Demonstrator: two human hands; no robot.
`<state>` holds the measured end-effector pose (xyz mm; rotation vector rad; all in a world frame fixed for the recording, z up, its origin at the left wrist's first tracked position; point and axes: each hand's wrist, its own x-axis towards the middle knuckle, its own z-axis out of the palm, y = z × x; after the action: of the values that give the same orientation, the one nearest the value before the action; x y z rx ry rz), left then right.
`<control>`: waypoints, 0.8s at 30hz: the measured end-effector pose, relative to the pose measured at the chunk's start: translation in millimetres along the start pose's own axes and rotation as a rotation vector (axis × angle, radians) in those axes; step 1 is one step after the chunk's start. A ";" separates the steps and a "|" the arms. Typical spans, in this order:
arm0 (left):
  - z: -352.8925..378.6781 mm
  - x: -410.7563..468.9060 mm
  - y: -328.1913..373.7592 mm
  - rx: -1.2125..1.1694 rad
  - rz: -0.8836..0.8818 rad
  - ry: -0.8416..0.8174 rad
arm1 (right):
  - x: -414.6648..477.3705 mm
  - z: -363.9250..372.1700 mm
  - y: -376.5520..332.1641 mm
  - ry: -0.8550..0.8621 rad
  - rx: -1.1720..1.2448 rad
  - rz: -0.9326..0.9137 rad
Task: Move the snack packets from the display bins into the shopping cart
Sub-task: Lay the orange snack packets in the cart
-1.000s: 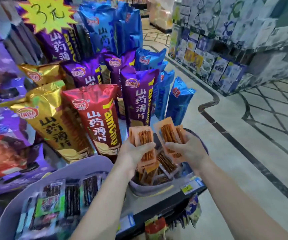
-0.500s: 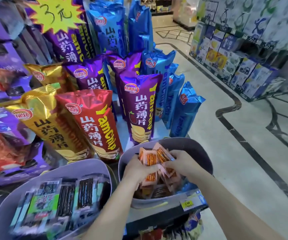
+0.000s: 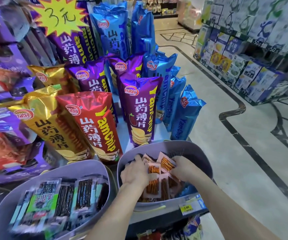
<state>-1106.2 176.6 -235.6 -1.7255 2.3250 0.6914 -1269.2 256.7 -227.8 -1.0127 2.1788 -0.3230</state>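
Fingers of the left hand curl palm-down over a clutch of orange snack packets, thumb against them. Fingers of the right hand pinch the same clutch from the other side. Both hands sit low inside the right display bin, grey and oval. The held packets are within its walls, with more loose beneath.

Far left: purple cartons, blurred. Left display bin, grey, just beside the right one, holds dark strip-snack packs, some green-labelled. Behind the bins, upright: gold YamChip bag, red YamChip bag, purple YamChip bag, blue YamChip bag. Yellow starburst sign above reads 3元. Yellow price tag on the shelf edge under the right bin reads 3.00. Pale marble floor with dark inlay lines. Far right: stacked boxed goods.
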 end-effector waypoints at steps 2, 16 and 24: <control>-0.5 -3.0 2.7 0.020 0.019 0.011 | -1.4 -0.3 -1.1 -0.007 -0.036 -0.005; -44.3 -58.4 2.8 0.207 0.164 0.305 | -45.6 -13.4 -16.3 0.314 -0.627 -0.237; -57.5 -123.3 -43.0 0.241 -0.061 0.352 | -80.6 -8.6 -45.6 0.310 -0.693 -0.427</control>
<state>-1018.5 246.9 -147.7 -1.9180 2.4345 0.0922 -1213.0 286.0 -159.8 -1.9294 2.3878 0.1163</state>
